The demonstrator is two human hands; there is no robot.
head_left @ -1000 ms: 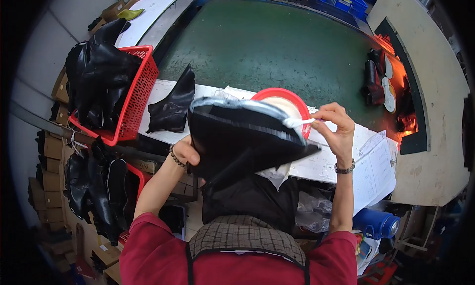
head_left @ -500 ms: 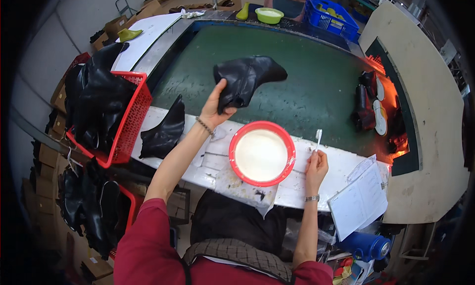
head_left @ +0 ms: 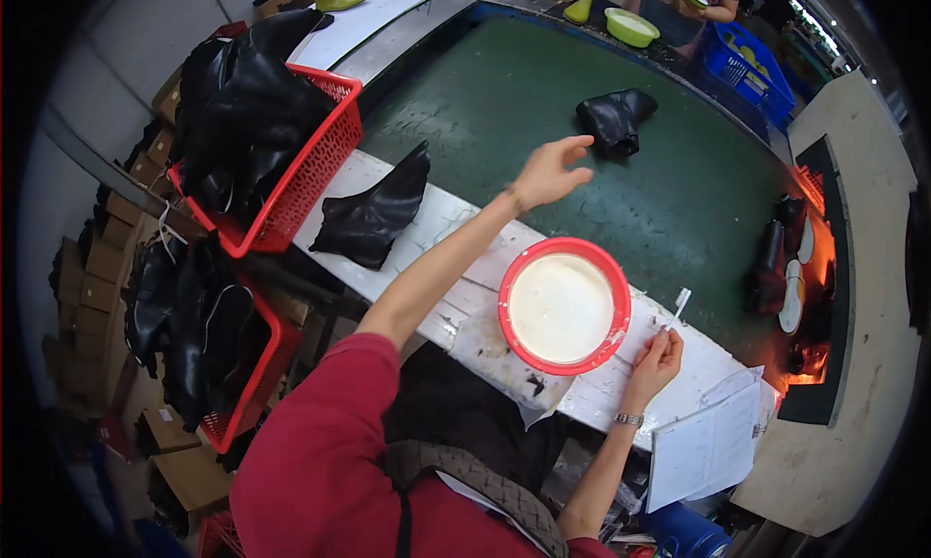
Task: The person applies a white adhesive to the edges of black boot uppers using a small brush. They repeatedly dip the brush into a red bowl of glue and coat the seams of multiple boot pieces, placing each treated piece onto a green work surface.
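Already one black boot (head_left: 618, 122) lies on the green belt (head_left: 485, 102) by the left hand (head_left: 548, 175), its grip spread, while the right hand (head_left: 658, 364) pinches a white brush (head_left: 680, 304), and other boots seem to wait on the tabletop (head_left: 703, 369) and in the red basket (head_left: 310, 160).

My dark red top (head_left: 320, 403) has short sleeves; I wear a brown checked apron (head_left: 477, 473), black strap (head_left: 405, 519), thin bracelet (head_left: 518, 201), silvery wristband (head_left: 628, 419).

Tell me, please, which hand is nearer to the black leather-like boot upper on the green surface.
Left: the left hand is open just this side of the boot upper; the right hand is farther back, beside the round red bowl, holding a slim white brush.
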